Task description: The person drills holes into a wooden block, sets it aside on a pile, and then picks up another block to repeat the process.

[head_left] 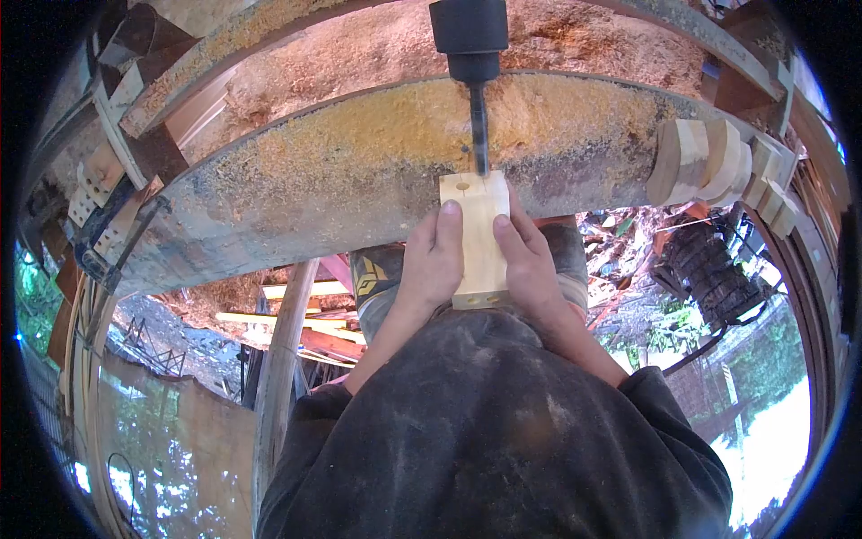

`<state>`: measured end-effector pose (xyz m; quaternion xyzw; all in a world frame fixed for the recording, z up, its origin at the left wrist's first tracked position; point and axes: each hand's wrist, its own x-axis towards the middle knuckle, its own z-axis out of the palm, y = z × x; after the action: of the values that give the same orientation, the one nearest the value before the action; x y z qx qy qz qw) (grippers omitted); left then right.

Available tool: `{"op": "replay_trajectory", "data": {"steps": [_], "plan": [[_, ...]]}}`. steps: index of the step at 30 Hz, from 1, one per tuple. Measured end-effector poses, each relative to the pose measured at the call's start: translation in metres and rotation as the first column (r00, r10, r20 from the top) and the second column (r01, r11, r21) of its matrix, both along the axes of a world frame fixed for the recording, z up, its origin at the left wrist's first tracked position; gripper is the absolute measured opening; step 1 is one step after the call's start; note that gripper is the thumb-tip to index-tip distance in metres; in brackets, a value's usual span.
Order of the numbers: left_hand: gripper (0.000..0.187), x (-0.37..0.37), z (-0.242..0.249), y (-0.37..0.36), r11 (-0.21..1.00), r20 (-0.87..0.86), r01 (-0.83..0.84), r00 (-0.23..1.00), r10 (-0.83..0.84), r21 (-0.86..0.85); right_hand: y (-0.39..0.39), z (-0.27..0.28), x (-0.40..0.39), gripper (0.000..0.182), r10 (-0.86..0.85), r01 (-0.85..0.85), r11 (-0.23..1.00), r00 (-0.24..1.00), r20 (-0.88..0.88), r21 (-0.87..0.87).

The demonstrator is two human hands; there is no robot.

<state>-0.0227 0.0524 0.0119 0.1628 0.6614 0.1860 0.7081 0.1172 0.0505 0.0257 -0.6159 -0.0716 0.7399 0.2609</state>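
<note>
Sawdust covers surface (359,153), frame centre. Both my hands, left (433,262) and right (525,260), clasp block (476,238) under bit (479,130).

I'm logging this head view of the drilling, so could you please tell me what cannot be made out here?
- Drill bit tip: whether it has entered the wooden block is unclear.
- Block underside: hidden by the left hand, the right hand and the sawdust-covered table.
- Drill body: cut off by the top edge above the chuck.
- Stacked wood pieces: warped by the lens.
</note>
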Motion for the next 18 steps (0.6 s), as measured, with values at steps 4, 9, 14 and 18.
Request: {"op": "replay_trajectory", "data": {"steps": [4, 9, 14, 18], "plan": [[0.053, 0.0003, -0.0024, -0.0016, 1.000, 0.029, -0.005, 1.000, 0.005, 0.006, -0.0007, -0.0014, 0.0003, 0.056, -0.014, 0.014, 1.000, 1.000, -0.007, -0.012], [0.052, 0.0021, 0.0005, 0.0015, 1.000, -0.005, -0.021, 1.000, 0.021, 0.010, 0.0032, -0.0008, 0.0009, 0.056, -0.004, 0.004, 1.000, 1.000, -0.012, -0.028], [0.052, -0.0035, -0.0040, 0.0027, 0.999, -0.041, 0.054, 0.998, -0.054, -0.008, -0.0015, -0.0093, 0.0008, 0.056, 0.013, -0.013, 1.000, 1.000, 0.006, 0.017], [0.052, -0.0023, -0.0011, 0.0061, 0.998, -0.060, 0.058, 0.996, -0.058, -0.007, 0.0028, -0.0044, -0.0008, 0.056, -0.015, 0.015, 1.000, 1.000, -0.026, 0.015]]}}
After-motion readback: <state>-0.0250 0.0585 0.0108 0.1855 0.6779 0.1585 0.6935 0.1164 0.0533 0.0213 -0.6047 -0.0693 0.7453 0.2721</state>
